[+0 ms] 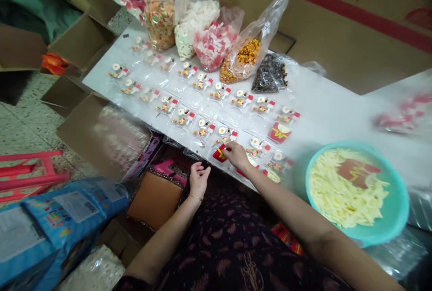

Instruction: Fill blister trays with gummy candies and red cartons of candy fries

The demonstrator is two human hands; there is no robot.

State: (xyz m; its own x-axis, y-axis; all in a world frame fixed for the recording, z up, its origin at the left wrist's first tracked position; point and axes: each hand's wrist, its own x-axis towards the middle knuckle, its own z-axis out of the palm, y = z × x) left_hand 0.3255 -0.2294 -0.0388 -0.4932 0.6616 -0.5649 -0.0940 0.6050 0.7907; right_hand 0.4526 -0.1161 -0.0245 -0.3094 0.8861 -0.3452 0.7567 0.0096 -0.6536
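My right hand (238,155) is at the table's near edge, its fingers pinched on a small red toy fries box (220,153) with a yellow mark. The box is over the near row of clear packets (202,129), each with tiny toy food pieces such as a fried egg. My left hand (199,177) is just off the table edge, fingers loosely apart, with nothing visible in it. More red fries boxes (279,132) lie to the right, some partly hidden by my right arm. A turquoise basin (308,178) holds pale yellow fry-like strips (344,192) and another red fries box (359,173).
Along the table's (324,111) far side stand clear bags of small pieces, among them an orange-filled bag (248,52) and a dark-filled bag (270,73). A large carton (354,34) rises behind. Open boxes, blue packages (74,210) and a red stool (30,174) are at left.
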